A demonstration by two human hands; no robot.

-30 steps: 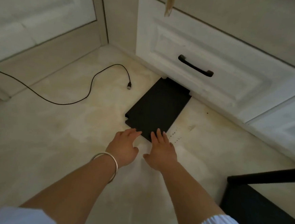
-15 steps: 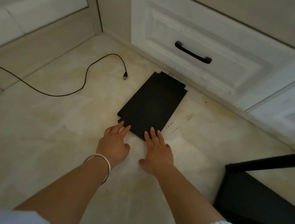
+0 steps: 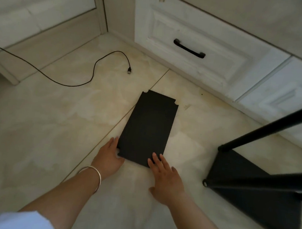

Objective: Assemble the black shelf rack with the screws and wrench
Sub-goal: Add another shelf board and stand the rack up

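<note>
left hand (image 3: 109,156) grips shelf panel (image 3: 148,127) | right hand (image 3: 167,177) flat on it | rack frame (image 3: 259,193) right

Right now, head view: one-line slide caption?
Both hands, left hand and right hand, on near end of black shelf panel lying on floor.

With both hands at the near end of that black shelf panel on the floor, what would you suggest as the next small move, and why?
Probably lift the near end of the black shelf panel and carry it toward the rack frame at the right. The panel lies flat on the tile, the left hand holds its near left corner, the right hand rests fingers on its near edge, and the frame lies apart from it.
</note>
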